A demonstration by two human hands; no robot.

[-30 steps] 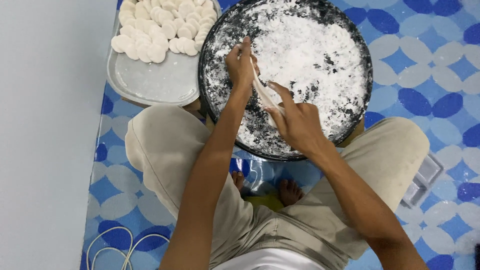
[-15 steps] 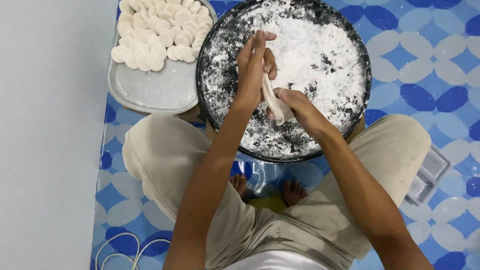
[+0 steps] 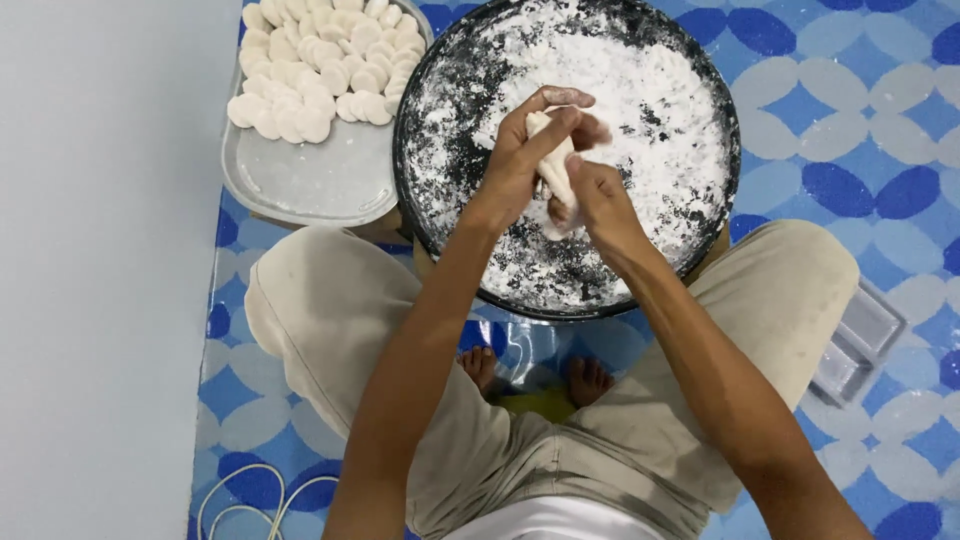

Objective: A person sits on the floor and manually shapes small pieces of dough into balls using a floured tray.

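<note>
A short roll of white dough (image 3: 553,165) is held over a round black pan (image 3: 430,200) dusted with white flour. My left hand (image 3: 525,150) grips the roll's upper end with fingers curled around it. My right hand (image 3: 592,195) holds its lower end from the right. Both hands hover above the pan's middle, floured at the fingertips.
A grey tray (image 3: 320,185) at the upper left carries several flat white dough discs (image 3: 315,60). I sit cross-legged on a blue patterned mat (image 3: 850,120). A clear plastic box (image 3: 860,340) lies by my right knee. White cord loops (image 3: 245,495) lie at lower left beside a pale floor.
Both hands have drawn together and lifted the dough roll off the flour; the left hand moved from the pan's upper part to grip the roll's top.
</note>
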